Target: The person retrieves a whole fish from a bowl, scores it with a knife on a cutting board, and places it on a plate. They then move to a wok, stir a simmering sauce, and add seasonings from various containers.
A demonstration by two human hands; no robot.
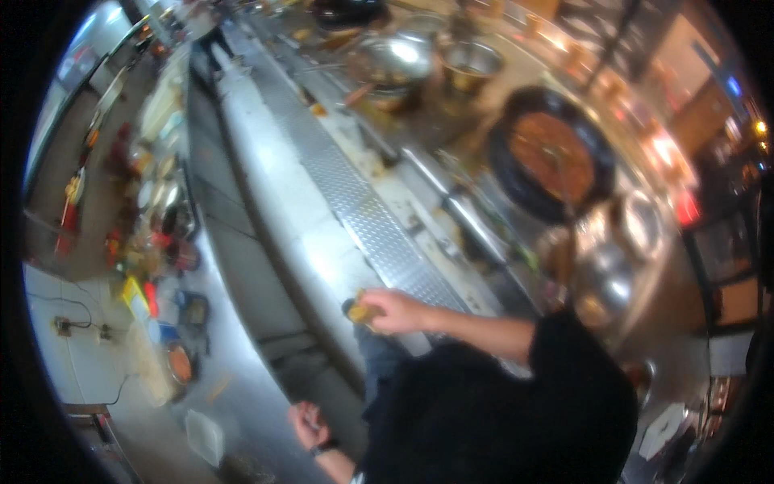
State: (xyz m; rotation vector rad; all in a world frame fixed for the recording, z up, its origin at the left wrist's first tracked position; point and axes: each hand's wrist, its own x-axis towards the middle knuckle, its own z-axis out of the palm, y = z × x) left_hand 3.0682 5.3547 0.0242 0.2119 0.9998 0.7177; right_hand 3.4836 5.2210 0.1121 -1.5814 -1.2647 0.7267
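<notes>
My right hand (pixel 393 310) is closed around a small yellow-brown thing (pixel 363 313), too blurred to name, with a dark end. It is held out in front of my black shirt, above the floor (pixel 266 157) of the aisle. At the lower left, beside the edge of the steel counter (pixel 242 387), is my left hand (pixel 309 423), with a dark band on the wrist. Its fingers look curled, and blur hides whether anything is in them. A clear plastic container (pixel 204 437) stands on the counter to the left of that hand.
To the right, a black wok (pixel 505 163) with reddish-brown food and a ladle sits on the cooking range, near metal bowls (pixel 604 281). A tread-plate strip (pixel 357 212) runs along the range. Bottles and dishes crowd the left counter. Another person (pixel 202 24) stands far down the aisle.
</notes>
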